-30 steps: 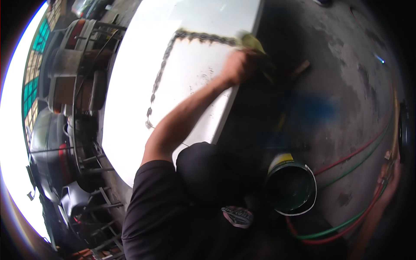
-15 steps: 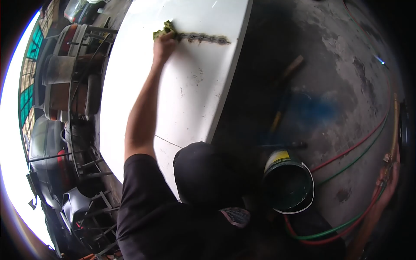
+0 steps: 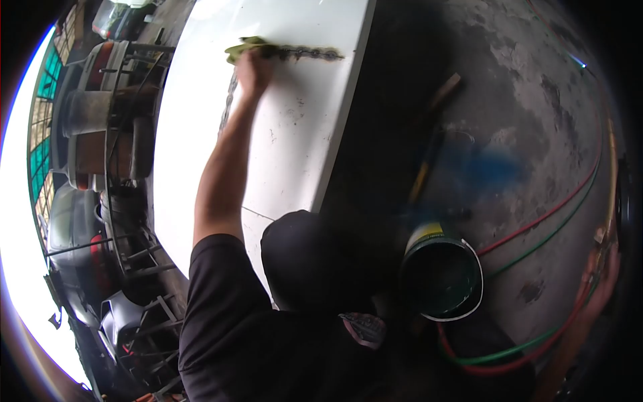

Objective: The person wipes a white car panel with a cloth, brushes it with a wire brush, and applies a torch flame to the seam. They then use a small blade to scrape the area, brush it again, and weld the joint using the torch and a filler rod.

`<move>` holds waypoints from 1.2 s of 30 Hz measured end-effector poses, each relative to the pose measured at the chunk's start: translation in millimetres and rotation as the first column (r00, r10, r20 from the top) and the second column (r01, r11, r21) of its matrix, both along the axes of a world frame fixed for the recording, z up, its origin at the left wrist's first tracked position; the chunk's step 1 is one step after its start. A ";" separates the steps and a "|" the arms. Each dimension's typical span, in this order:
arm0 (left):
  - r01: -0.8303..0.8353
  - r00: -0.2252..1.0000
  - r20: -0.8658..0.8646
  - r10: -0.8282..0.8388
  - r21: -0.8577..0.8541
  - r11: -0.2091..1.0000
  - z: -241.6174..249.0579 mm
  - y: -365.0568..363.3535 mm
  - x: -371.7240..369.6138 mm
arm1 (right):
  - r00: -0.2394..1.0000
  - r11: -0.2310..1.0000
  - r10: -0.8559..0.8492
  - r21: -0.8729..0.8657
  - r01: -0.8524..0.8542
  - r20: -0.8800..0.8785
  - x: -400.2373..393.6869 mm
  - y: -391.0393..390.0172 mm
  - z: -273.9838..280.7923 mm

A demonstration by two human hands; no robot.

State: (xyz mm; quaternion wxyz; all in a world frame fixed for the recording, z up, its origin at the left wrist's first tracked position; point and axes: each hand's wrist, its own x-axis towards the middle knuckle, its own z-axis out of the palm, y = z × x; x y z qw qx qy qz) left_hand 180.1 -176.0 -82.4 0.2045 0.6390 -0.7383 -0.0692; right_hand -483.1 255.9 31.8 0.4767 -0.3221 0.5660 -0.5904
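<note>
At the right edge, my right hand [image 3: 601, 268] is closed around a brass gas torch [image 3: 610, 161] with red and green hoses; hand and torch are partly blurred. A small blue-white bright spot shows above the torch. My left hand is out of view. Ahead, a co-worker in a black cap [image 3: 295, 261] and dark shirt reaches across a white panel [image 3: 288, 167]. The co-worker's hand [image 3: 254, 74] presses a yellow-green cloth [image 3: 248, 47] onto the panel beside a dark, scorched weld seam [image 3: 311, 53]. Another stretch of seam runs down behind that forearm.
A bucket [image 3: 477, 298] of dark liquid stands beside the co-worker. A red hose [image 3: 529, 226] and a green hose [image 3: 532, 259] cross the stained concrete floor [image 3: 536, 100]. A metal frame [image 3: 137, 261] and parked cars [image 3: 74, 248] are at the left.
The co-worker's cloth has shifted slightly left and the wrist has turned, exposing a downward stretch of seam. The bright spot has moved up. My right hand still grips the torch.
</note>
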 end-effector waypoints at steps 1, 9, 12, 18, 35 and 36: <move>0.137 0.990 0.073 -0.124 -0.205 0.969 -16.9 6.9 -11.3 | 0.999 0.999 -0.034 0.003 0.034 -0.019 5.4 -6.2 1.3; 0.540 0.783 -0.425 -0.454 0.104 0.835 84.7 136.8 -141.5 | 0.984 0.998 -0.060 0.031 0.056 0.165 35.7 -45.9 24.1; 0.652 0.590 -0.610 -0.530 -0.028 0.758 141.6 144.8 -134.5 | 0.972 0.998 -0.067 0.027 0.063 0.225 34.5 -56.5 15.1; 0.310 0.854 -0.450 -0.262 0.034 0.950 226.9 178.9 -139.3 | 0.932 0.951 -0.302 0.135 0.279 0.198 -61.0 -63.3 -91.4; 0.343 0.939 0.000 -0.345 0.097 0.934 97.5 87.6 34.6 | 0.984 0.990 -0.089 0.125 0.070 0.155 -38.7 73.0 51.4; 0.100 0.978 0.162 -0.129 0.174 0.980 114.3 101.8 11.1 | 0.968 0.985 -0.141 0.129 0.116 0.207 -5.9 88.0 73.0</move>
